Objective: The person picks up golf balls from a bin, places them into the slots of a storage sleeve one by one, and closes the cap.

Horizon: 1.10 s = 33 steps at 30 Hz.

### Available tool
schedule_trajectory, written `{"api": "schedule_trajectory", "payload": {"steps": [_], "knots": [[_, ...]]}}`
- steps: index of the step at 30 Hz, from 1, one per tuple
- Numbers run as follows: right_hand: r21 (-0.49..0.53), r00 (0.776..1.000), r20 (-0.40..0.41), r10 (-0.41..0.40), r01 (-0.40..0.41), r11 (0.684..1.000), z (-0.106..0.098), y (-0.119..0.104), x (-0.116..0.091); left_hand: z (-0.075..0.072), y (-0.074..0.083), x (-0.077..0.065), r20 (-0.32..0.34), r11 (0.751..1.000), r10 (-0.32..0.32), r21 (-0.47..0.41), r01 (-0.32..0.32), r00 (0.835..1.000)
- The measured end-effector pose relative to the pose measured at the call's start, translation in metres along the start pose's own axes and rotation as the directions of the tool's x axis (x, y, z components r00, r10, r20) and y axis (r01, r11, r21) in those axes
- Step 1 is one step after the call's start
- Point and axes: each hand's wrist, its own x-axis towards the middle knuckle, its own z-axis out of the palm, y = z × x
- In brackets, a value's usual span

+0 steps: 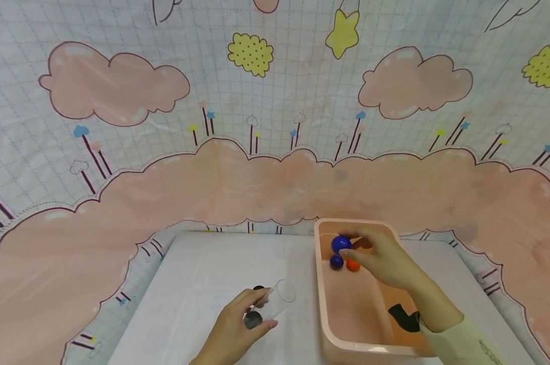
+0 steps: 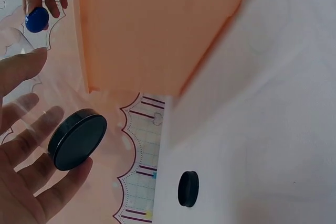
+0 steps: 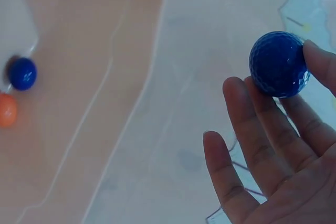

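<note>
In the head view my left hand (image 1: 238, 319) grips a clear cylindrical container (image 1: 284, 299), tilted with its round rim toward the upper right. A black disc-shaped cap (image 2: 79, 140) is at the container's other end, among the fingers. Between thumb and fingertips my right hand (image 1: 377, 258) pinches a shiny blue golf ball (image 1: 340, 245) over the far part of a peach bin (image 1: 327, 324). Inside that bin lie another blue ball (image 1: 336, 262) and an orange ball (image 1: 353, 265).
A second black cap (image 2: 188, 189) stands on edge on the white table (image 1: 202, 274), partly hidden by the left hand in the head view. Beside the right cuff shows a curved black piece (image 1: 404, 319); its kind is unclear. Patterned cloth (image 1: 275, 187) hangs behind.
</note>
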Motion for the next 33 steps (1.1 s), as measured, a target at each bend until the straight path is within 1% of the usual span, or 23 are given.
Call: {"api": "schedule_trajectory", "payload": {"steps": [4, 6, 11, 14, 16, 18, 19, 21, 23, 25, 27, 29, 30, 32, 33], "knots": [[0.091, 0.997, 0.026, 0.067, -0.069, 0.993, 0.001, -0.011, -0.006, 0.000, 0.002, 0.002, 0.009, 1.000, 0.004, 0.010, -0.004, 1.000], [0.096, 0.996, 0.033, 0.084, -0.087, 0.992, 0.002, -0.016, -0.010, -0.001, 0.003, 0.002, 0.015, 1.000, 0.008, 0.023, -0.008, 1.000], [0.070, 0.998, -0.004, 0.055, -0.054, 0.996, 0.006, -0.026, -0.019, -0.002, 0.006, 0.003, 0.020, 0.999, 0.014, 0.052, -0.015, 1.000], [0.100, 0.998, -0.030, 0.051, -0.047, 0.994, 0.011, -0.031, -0.025, -0.002, 0.008, 0.003, 0.025, 0.998, 0.017, 0.053, -0.019, 1.000], [0.116, 0.997, -0.041, 0.069, -0.064, 0.991, 0.015, -0.035, -0.031, -0.003, 0.011, 0.004, 0.037, 0.999, 0.002, 0.049, -0.004, 0.999], [0.130, 0.993, -0.044, 0.109, -0.103, 0.986, 0.018, -0.039, -0.036, -0.003, 0.014, 0.004, 0.066, 0.999, -0.028, 0.048, 0.025, 0.997], [0.140, 0.990, -0.041, 0.135, -0.128, 0.982, 0.020, -0.042, -0.039, -0.004, 0.016, 0.004, 0.084, 0.998, -0.050, 0.049, 0.046, 0.995], [0.162, 0.986, -0.035, 0.160, -0.153, 0.975, 0.024, -0.045, -0.044, -0.005, 0.019, 0.004, 0.123, 0.994, -0.103, 0.059, 0.097, 0.987], [0.173, 0.978, -0.026, 0.209, -0.202, 0.964, 0.028, -0.049, -0.047, -0.005, 0.021, 0.003, 0.144, 0.990, -0.129, 0.079, 0.119, 0.981], [0.182, 0.966, -0.018, 0.257, -0.249, 0.951, 0.032, -0.052, -0.050, -0.005, 0.023, 0.003, 0.150, 0.988, -0.136, 0.097, 0.122, 0.979], [0.183, 0.955, -0.008, 0.295, -0.288, 0.940, 0.037, -0.054, -0.052, -0.005, 0.025, 0.003, 0.141, 0.987, -0.123, 0.116, 0.107, 0.982], [0.174, 0.944, -0.004, 0.331, -0.325, 0.930, 0.042, -0.054, -0.054, -0.004, 0.026, 0.003, 0.130, 0.990, -0.099, 0.118, 0.083, 0.987], [0.181, 0.940, 0.002, 0.341, -0.336, 0.924, 0.044, -0.054, -0.054, -0.004, 0.027, 0.003, 0.136, 0.990, -0.097, 0.112, 0.082, 0.986], [0.181, 0.952, 0.005, 0.307, -0.302, 0.936, 0.050, -0.051, -0.055, -0.005, 0.028, 0.003, 0.143, 0.990, -0.099, 0.111, 0.083, 0.985], [0.189, 0.952, 0.011, 0.306, -0.302, 0.934, 0.053, -0.050, -0.055, -0.005, 0.030, 0.003, 0.157, 0.989, -0.115, 0.106, 0.099, 0.981]]}}
